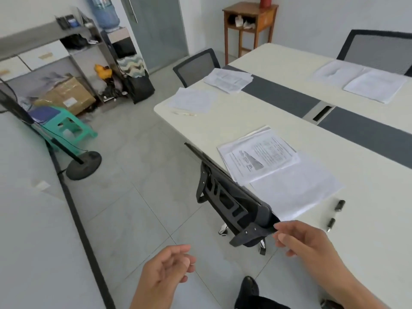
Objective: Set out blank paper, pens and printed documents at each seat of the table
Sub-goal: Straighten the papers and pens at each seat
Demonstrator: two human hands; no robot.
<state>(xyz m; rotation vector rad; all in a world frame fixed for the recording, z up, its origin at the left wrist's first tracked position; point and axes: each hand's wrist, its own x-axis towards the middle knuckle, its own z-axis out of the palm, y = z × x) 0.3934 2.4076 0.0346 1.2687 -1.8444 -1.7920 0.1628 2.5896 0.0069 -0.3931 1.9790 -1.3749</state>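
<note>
A long cream table (234, 121) with a dark centre strip carries papers at several seats. At the nearest seat lie a printed document (258, 156), a blank sheet (296, 188) and a black pen (334, 216) with its cap apart. Farther left sit a blank sheet (192, 100), a pale pen (184, 113) and a printed stack (229, 80). Across the table lie more sheets (365, 82). My right hand (305, 244) hovers by the near chair's back (231, 201), fingers loosely curled, holding nothing. My left hand (167, 268) hangs empty over the floor.
Two more mesh chairs (196, 65) stand at the far seats. A fan stand (83, 165), a green stool (66, 128), a cardboard box (66, 94) and shelving crowd the left wall. A wooden side table (249, 23) stands at the back.
</note>
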